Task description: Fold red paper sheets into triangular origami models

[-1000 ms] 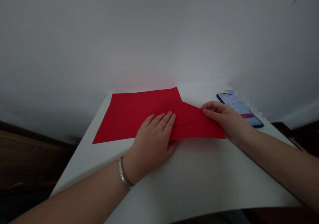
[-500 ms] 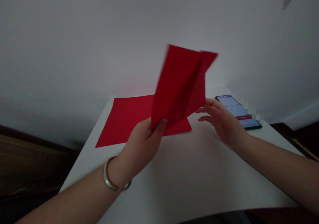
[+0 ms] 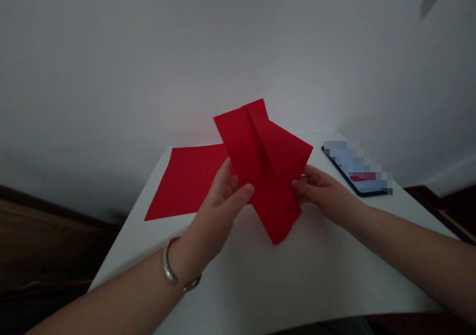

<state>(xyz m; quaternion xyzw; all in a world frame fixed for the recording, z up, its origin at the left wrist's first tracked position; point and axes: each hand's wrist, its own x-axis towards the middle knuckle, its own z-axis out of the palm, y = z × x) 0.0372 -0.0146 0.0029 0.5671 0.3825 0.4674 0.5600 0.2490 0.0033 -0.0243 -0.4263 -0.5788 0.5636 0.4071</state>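
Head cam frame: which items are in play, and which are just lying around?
In play:
- folded red paper, held off the table
- left hand and right hand, pinching its two sides

Lying about:
- flat red sheet, untouched
- phone, screen lit
- white table under both

Phone (image 3: pixel 357 173) right, red sheet (image 3: pixel 186 183) left

Red paper (image 3: pixel 266 151), white table (image 3: pixel 297 280)
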